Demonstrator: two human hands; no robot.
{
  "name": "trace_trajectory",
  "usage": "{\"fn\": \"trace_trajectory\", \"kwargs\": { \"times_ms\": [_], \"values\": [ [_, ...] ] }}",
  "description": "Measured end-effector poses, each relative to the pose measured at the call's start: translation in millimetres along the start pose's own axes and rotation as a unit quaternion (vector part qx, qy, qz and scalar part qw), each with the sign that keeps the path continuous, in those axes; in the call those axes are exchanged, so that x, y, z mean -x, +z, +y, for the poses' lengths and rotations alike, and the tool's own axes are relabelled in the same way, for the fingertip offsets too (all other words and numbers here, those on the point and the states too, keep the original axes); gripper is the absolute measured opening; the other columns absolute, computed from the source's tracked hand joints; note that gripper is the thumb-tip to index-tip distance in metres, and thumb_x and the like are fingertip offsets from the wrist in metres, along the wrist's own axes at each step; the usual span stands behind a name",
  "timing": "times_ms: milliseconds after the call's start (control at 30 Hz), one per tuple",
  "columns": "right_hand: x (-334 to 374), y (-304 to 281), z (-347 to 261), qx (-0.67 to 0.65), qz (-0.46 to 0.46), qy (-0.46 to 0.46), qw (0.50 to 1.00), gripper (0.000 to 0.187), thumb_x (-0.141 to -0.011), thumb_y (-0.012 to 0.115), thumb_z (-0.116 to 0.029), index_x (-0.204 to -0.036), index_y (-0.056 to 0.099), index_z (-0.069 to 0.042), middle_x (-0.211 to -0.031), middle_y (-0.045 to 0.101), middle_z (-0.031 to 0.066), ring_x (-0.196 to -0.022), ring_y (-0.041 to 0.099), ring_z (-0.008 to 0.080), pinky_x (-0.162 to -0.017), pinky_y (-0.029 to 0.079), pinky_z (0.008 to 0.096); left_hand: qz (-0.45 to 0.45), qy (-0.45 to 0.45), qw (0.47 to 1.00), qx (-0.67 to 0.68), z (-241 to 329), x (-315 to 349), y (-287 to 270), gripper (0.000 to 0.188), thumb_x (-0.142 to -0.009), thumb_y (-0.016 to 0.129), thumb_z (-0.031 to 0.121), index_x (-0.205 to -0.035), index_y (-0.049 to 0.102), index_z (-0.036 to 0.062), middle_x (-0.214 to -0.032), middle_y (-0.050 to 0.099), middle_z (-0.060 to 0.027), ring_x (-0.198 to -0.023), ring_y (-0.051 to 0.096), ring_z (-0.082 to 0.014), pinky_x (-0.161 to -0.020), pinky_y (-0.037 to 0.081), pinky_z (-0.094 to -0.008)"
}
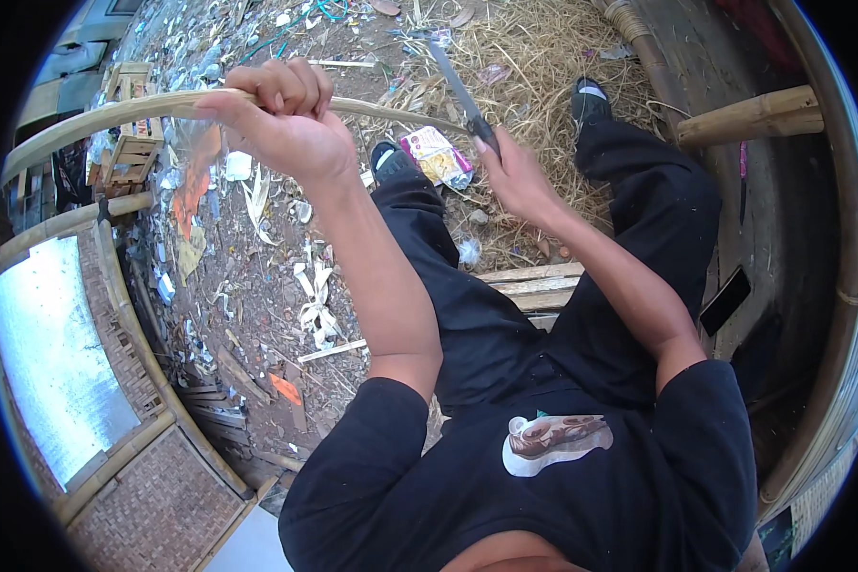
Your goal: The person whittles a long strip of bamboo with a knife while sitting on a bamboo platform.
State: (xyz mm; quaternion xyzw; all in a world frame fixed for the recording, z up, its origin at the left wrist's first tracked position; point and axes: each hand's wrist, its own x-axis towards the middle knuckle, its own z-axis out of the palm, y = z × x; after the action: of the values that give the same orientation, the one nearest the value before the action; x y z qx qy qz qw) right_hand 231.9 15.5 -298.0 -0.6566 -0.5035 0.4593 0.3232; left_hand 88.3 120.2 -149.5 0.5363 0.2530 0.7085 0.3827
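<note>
Step in hand, by judgement: knife work on a long strip (153, 107). The left hand (291, 124) is closed around the strip, palm turned up, thumb laid along it. The right hand (520, 181) is wrapped around the dark handle of a knife (456, 88), blade pointing away from the body. The strip hangs above the ground (262, 272), running from beyond the left edge of view, through the left fist, to the knife handle; whether it touches the blade cannot be told.

A further stroke would call for a firm left grip and a steady blade angle—fingers kept clear of the edge.

Materials: the strip is pale, smooth and bowed, probably bamboo, narrowing toward the knife; the lens may exaggerate its curve. The blade is flat, grey metal. Curled, papery scraps (319, 305) lie on the ground, with dry, tangled straw (534, 57) toward its far edge and a glossy, crumpled packet (436, 157)—short of the straw's main spread.
</note>
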Motion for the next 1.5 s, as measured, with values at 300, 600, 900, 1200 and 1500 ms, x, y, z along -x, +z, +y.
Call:
{"fn": "trace_trajectory", "kwargs": {
  "times_ms": [300,600,900,1200,1500],
  "values": [
    [-2.9,28.3,23.8,0.112,-0.032,0.022,0.993,0.026,-0.097,0.041,-0.026,-0.099,0.046,-0.001,-0.059,0.051,0.0151,-0.053,0.054,0.0299,-0.053,0.040,0.0427,-0.061,-0.039,0.995,0.074,-6.0,9.4,14.8,0.065,-0.081,0.033,0.075,-0.057,0.020,0.0158,-0.045,0.011,0.0049,-0.041,0.006,-0.0082,-0.040,0.006,-0.0256],
    [8.2,1.0,-19.4,-0.175,0.115,-0.138,0.968,0.020,-0.097,0.043,-0.020,-0.095,0.043,0.000,-0.061,0.056,0.0177,-0.055,0.059,0.0345,-0.049,0.040,0.0432,-0.131,-0.030,0.981,0.141,-8.0,7.5,-4.6,0.064,-0.085,0.023,0.073,-0.059,0.019,0.0144,-0.044,0.012,0.0040,-0.039,0.007,-0.0085,-0.037,0.007,-0.0261],
    [6.3,-6.8,-41.7,-0.001,0.037,-0.070,0.997,0.023,-0.096,0.040,-0.020,-0.099,0.040,0.003,-0.066,0.057,0.0266,-0.061,0.057,0.0476,-0.052,0.043,0.0514,-0.114,-0.035,0.983,0.141,-6.4,5.9,-14.1,0.064,-0.085,0.026,0.072,-0.058,0.019,0.0145,-0.044,0.011,0.0042,-0.038,0.008,-0.0082,-0.037,0.007,-0.0257],
    [-1.5,12.5,-9.5,0.094,-0.035,-0.003,0.995,0.022,-0.095,0.043,-0.019,-0.099,0.043,0.002,-0.067,0.059,0.0218,-0.062,0.060,0.0404,-0.056,0.043,0.0488,-0.071,-0.059,0.990,0.105,-3.7,12.6,-0.9,0.066,-0.081,0.031,0.076,-0.055,0.019,0.0160,-0.044,0.011,0.0055,-0.040,0.006,-0.0085,-0.039,0.005,-0.0254],
    [-6.1,16.7,0.6,0.134,-0.040,-0.012,0.990,0.030,-0.095,0.044,-0.021,-0.109,0.043,0.005,-0.078,0.061,0.0262,-0.076,0.062,0.0429,-0.068,0.047,0.0516,-0.095,-0.053,0.988,0.105,-7.8,14.4,7.2,0.066,-0.080,0.032,0.077,-0.056,0.020,0.0159,-0.044,0.012,0.0054,-0.041,0.006,-0.0079,-0.039,0.006,-0.0255]
  ]
}}
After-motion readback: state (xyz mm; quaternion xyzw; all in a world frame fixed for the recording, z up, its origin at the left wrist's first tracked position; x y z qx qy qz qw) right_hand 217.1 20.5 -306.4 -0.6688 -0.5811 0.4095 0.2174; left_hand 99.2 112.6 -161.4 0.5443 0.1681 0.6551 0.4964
